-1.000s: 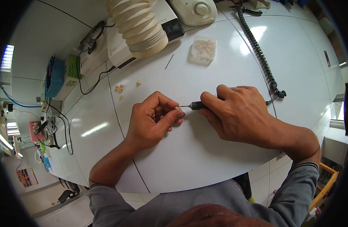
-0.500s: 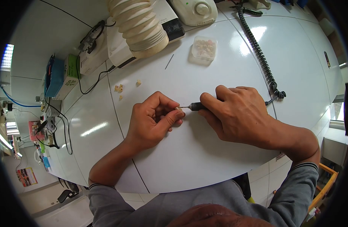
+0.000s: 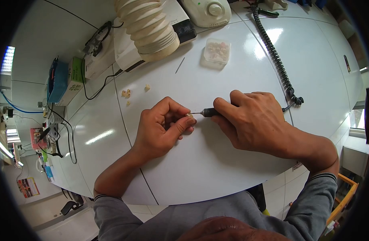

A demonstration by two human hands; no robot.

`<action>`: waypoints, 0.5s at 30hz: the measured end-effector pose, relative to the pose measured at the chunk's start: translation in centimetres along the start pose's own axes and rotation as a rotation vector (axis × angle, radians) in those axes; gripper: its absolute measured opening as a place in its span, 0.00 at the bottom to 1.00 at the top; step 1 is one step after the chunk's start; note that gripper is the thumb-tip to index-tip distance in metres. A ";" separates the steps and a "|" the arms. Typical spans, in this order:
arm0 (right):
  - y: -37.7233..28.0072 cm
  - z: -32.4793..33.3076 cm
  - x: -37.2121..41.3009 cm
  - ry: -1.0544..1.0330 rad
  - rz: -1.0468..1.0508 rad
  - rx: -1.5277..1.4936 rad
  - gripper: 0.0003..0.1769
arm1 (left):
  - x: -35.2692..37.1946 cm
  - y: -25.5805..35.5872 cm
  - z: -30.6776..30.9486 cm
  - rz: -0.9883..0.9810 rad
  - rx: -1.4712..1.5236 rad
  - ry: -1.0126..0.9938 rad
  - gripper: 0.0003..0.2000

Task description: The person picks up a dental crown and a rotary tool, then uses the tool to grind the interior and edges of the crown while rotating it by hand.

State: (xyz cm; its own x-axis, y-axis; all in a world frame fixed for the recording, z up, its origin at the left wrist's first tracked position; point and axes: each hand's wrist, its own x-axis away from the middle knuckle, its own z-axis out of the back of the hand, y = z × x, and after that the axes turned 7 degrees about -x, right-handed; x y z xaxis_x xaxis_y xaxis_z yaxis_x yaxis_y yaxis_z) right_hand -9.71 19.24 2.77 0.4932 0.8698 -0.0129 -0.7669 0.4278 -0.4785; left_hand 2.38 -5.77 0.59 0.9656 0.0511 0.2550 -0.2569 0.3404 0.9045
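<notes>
My left hand (image 3: 160, 127) pinches a small cream-coloured piece (image 3: 189, 116) between thumb and fingers, resting on the white table (image 3: 216, 168). My right hand (image 3: 252, 120) grips a dark handpiece (image 3: 209, 112) like a pen. Its thin metal tip (image 3: 196, 113) touches the small piece. A black coiled cord (image 3: 273, 52) runs from the handpiece side up to the table's far edge.
A clear plastic box (image 3: 216, 51) of small pale pieces stands beyond the hands. A few loose pale pieces (image 3: 127, 94) lie at the left. A ribbed suction hose (image 3: 146, 26) and a white control unit (image 3: 206, 11) sit at the back. Cables and boxes (image 3: 66, 80) crowd the left edge.
</notes>
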 end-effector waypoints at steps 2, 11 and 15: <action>0.0 0.0 0.0 0.000 0.001 0.002 0.14 | 0.0 0.0 0.0 -0.001 -0.003 0.003 0.09; 0.0 -0.1 0.1 0.023 0.006 0.018 0.13 | -0.1 0.0 0.0 -0.008 -0.008 -0.001 0.09; 0.1 -0.7 0.2 0.083 0.042 0.047 0.11 | 0.0 0.1 -0.1 -0.004 -0.007 -0.001 0.09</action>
State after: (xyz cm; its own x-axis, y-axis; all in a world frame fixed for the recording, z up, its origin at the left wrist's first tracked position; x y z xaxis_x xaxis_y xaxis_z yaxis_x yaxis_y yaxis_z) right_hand -9.42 19.24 2.11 0.4912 0.8646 -0.1058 -0.8049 0.4041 -0.4346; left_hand 2.36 -5.67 0.68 0.9664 0.0488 0.2522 -0.2532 0.3468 0.9031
